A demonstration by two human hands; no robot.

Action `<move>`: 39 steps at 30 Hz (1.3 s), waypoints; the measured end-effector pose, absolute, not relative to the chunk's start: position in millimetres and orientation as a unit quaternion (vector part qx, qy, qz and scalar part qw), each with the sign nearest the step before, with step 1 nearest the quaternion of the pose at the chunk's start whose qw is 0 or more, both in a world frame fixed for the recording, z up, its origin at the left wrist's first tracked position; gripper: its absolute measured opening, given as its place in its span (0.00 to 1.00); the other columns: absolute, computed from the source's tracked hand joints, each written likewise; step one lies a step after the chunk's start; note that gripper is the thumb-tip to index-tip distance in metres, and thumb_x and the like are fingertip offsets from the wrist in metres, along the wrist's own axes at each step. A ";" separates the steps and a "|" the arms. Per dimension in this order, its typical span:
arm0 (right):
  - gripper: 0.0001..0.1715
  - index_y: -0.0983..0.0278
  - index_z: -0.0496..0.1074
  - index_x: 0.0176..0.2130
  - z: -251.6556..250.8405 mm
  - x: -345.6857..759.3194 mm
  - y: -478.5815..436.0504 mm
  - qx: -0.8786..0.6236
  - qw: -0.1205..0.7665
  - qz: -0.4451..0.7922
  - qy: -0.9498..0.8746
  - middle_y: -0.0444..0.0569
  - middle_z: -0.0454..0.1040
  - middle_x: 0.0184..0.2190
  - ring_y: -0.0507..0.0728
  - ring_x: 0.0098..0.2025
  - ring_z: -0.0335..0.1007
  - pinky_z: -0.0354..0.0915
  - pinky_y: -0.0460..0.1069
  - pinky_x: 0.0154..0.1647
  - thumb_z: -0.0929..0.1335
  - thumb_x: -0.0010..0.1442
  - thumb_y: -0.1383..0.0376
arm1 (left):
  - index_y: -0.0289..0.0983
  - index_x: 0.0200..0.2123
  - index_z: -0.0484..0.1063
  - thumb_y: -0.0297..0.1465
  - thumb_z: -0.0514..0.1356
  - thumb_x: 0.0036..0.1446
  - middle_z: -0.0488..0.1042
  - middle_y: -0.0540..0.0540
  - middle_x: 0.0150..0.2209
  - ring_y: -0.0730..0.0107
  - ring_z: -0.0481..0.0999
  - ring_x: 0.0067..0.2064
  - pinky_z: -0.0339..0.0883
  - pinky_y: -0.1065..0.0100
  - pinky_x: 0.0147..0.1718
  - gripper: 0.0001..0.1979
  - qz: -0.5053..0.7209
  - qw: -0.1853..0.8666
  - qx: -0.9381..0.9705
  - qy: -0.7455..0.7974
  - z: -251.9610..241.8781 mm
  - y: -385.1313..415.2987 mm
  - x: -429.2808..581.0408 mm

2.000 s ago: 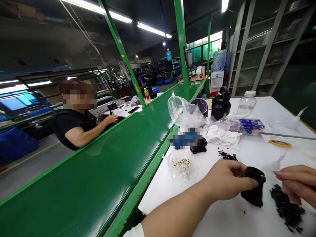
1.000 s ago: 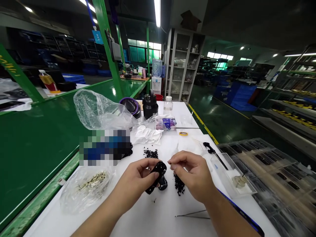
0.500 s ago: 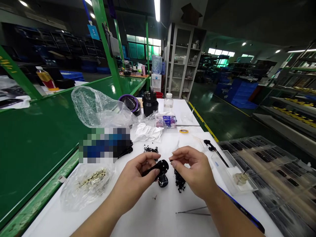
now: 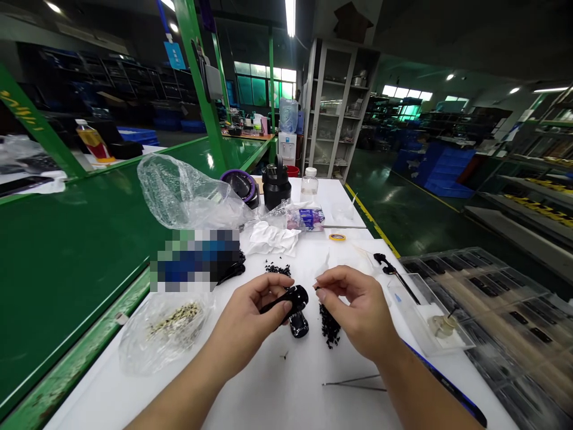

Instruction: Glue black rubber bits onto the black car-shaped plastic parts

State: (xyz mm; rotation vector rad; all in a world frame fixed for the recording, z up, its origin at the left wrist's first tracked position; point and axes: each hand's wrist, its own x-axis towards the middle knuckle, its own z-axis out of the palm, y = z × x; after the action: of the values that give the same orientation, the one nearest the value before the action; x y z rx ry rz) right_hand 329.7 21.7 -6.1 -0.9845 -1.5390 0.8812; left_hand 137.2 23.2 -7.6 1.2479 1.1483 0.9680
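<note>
Counts: two hands are seen. One black part (image 4: 293, 297) is held. A second glossy black lump (image 4: 299, 326) is seen directly under it; whether it is joined to the part or separate cannot be told. Two heaps of small black bits are counted, far heap (image 4: 278, 270) and near heap (image 4: 330, 325). Two clear bags are counted, crumpled bag (image 4: 188, 194) and bag of pale pieces (image 4: 165, 331). One pair of tweezers (image 4: 353, 382), one yellow tape ring (image 4: 337, 237), one black flask (image 4: 276, 186) and one clear bottle (image 4: 308, 182) are noted.

Look: the part is glossy black and elongated, with a rounded bulb at its right end. It narrows toward the left, where it is covered by fingers.

Location: the part is held just above the white table (image 4: 286, 406), between the two hands, with the near heap just beside it on the right.

Axis: the long axis is laid roughly left to right and tilted, with the bulb end raised and pointed at the right hand (image 4: 356, 313).

Left hand (image 4: 250, 319): clamped on the part's narrow end, thumb against fingers. Right hand: thumb and forefinger are pinched together just beside the bulb. Contact with the part cannot be confirmed, nor whether a bit is pinched.
</note>
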 end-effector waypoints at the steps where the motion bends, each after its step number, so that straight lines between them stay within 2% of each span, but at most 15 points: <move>1: 0.07 0.60 0.75 0.35 -5.9 330.0 21.6 -0.406 0.531 0.364 -0.649 0.44 0.75 0.31 0.53 0.33 0.71 0.68 0.47 0.35 0.69 0.57 0.71 | 0.37 0.42 0.72 0.30 0.64 0.52 0.71 0.51 0.29 0.71 0.72 0.31 0.69 0.68 0.32 0.13 0.413 0.562 0.528 0.485 -8.1 23.4 137.3; 7: 0.07 0.60 0.76 0.36 -5.8 329.7 21.5 -0.397 0.530 0.363 -0.655 0.44 0.74 0.32 0.52 0.34 0.70 0.68 0.46 0.35 0.69 0.58 0.71 | 0.36 0.41 0.72 0.30 0.65 0.52 0.70 0.51 0.28 0.72 0.72 0.30 0.69 0.69 0.31 0.12 0.419 0.570 0.521 0.478 -8.2 25.3 138.2; 12: 0.06 0.59 0.77 0.37 -5.9 330.2 20.5 -0.394 0.531 0.389 -0.642 0.44 0.73 0.33 0.50 0.31 0.68 0.66 0.44 0.31 0.68 0.62 0.68 | 0.36 0.40 0.72 0.30 0.65 0.50 0.70 0.52 0.28 0.73 0.71 0.29 0.69 0.71 0.29 0.13 0.426 0.579 0.508 0.474 -4.9 24.8 138.5; 15: 0.05 0.59 0.76 0.37 -6.2 330.0 20.3 -0.410 0.517 0.423 -0.621 0.42 0.72 0.30 0.49 0.29 0.67 0.65 0.43 0.28 0.68 0.63 0.65 | 0.36 0.40 0.73 0.29 0.66 0.49 0.70 0.53 0.27 0.74 0.71 0.28 0.68 0.72 0.28 0.13 0.431 0.576 0.507 0.475 -4.3 24.6 138.7; 19: 0.06 0.59 0.75 0.40 -8.5 329.2 22.2 -0.433 0.510 0.457 -0.587 0.41 0.71 0.25 0.49 0.28 0.67 0.66 0.43 0.30 0.68 0.64 0.61 | 0.36 0.40 0.73 0.29 0.65 0.49 0.70 0.53 0.27 0.74 0.71 0.29 0.69 0.71 0.28 0.13 0.434 0.579 0.505 0.471 -6.0 24.6 138.4; 22: 0.07 0.58 0.76 0.40 -10.3 329.0 23.3 -0.432 0.511 0.457 -0.586 0.41 0.71 0.26 0.49 0.29 0.67 0.66 0.43 0.31 0.68 0.64 0.61 | 0.36 0.40 0.73 0.29 0.65 0.50 0.71 0.52 0.28 0.73 0.72 0.30 0.70 0.70 0.29 0.13 0.442 0.573 0.503 0.472 -5.7 24.1 138.2; 27: 0.07 0.58 0.76 0.39 -11.2 328.3 21.5 -0.436 0.501 0.429 -0.612 0.42 0.72 0.29 0.49 0.30 0.67 0.65 0.44 0.32 0.67 0.64 0.61 | 0.37 0.40 0.73 0.31 0.65 0.50 0.73 0.50 0.31 0.71 0.73 0.32 0.69 0.70 0.30 0.13 0.462 0.540 0.500 0.495 -2.0 22.6 138.2; 35: 0.06 0.58 0.76 0.39 -12.7 327.2 21.9 -0.452 0.480 0.408 -0.631 0.41 0.71 0.27 0.50 0.30 0.66 0.63 0.45 0.31 0.68 0.63 0.63 | 0.39 0.43 0.72 0.36 0.67 0.51 0.77 0.47 0.35 0.62 0.77 0.39 0.71 0.62 0.40 0.16 0.502 0.466 0.518 0.512 -9.1 21.7 135.4; 39: 0.07 0.59 0.75 0.38 -12.6 326.2 21.6 -0.450 0.472 0.345 -0.675 0.43 0.72 0.29 0.51 0.30 0.67 0.64 0.47 0.31 0.66 0.64 0.65 | 0.39 0.41 0.73 0.39 0.67 0.50 0.78 0.46 0.36 0.61 0.78 0.38 0.71 0.62 0.40 0.16 0.512 0.398 0.529 0.547 -8.2 19.8 134.6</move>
State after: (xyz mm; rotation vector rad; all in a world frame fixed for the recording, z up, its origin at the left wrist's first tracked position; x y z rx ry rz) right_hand 326.2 21.6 -12.6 -1.1027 -1.6518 0.8446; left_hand 134.6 19.8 -8.2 1.3399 1.3843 1.2968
